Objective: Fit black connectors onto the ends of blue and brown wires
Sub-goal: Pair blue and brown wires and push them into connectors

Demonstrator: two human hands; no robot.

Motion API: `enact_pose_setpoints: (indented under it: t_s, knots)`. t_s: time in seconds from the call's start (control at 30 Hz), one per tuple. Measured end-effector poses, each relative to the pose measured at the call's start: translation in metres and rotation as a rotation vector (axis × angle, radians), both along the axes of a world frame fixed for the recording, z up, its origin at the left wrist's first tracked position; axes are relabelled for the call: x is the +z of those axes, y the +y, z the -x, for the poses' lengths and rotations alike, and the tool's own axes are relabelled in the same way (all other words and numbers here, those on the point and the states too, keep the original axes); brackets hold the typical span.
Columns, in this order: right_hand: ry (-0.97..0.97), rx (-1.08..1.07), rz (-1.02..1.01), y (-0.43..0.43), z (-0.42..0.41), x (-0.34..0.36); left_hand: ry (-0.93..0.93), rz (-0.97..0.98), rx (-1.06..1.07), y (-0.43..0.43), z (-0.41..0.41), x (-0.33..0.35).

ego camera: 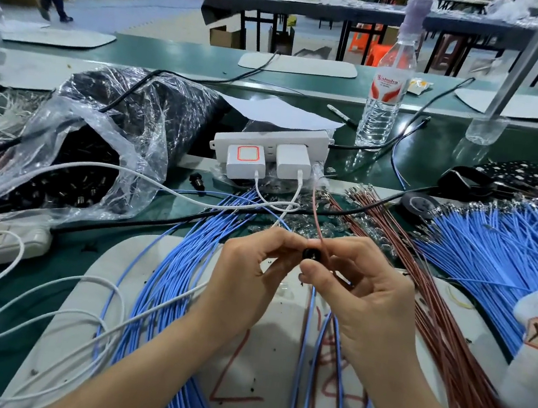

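1. State: left hand [252, 270] and right hand [362, 291] hold one connector [310, 253] in the air, on the person's side of the strip [270, 142]. The fingers [276, 239] of both hands are clamped on it. A brown wire [318, 217] rises from it toward the strip.
2. Poor seating: the terminal is hidden, so its depth cannot be told. A weak push may leave it loose.
3. Kinking: an off-axis push may bend the thin wire.
4. Snagging: white cables [274, 204] run from the strip toward the hands and may catch the wire.
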State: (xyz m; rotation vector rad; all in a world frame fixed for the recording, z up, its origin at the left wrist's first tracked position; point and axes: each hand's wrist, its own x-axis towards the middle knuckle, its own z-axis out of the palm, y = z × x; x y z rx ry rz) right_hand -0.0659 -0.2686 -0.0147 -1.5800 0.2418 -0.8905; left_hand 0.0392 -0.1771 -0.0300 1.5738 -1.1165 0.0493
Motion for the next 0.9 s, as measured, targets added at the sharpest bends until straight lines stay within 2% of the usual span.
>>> enact_pose_setpoints:
  t_s: [0.27, 0.47, 0.6, 0.73, 0.9]
  knots:
    - [0.002, 0.003, 0.005, 0.002, 0.002, 0.003, 0.003, 0.028, 0.017, -0.001, 0.002, 0.0]
    - [-0.031, -0.047, -0.062, 0.005, 0.002, 0.003, 0.143, 0.006, -0.005, -0.005, 0.0, -0.006]
    - [-0.033, -0.048, -0.088, 0.008, 0.002, 0.006, 0.123, -0.024, -0.015, -0.004, -0.001, -0.008]
    - [0.0, -0.027, -0.048, 0.008, 0.002, 0.007, 0.019, -0.016, -0.076, 0.001, 0.001, -0.005]
    - [0.09, -0.129, -0.014, 0.005, 0.0, -0.002, -0.019, 0.009, -0.114, 0.001, 0.005, -0.002]
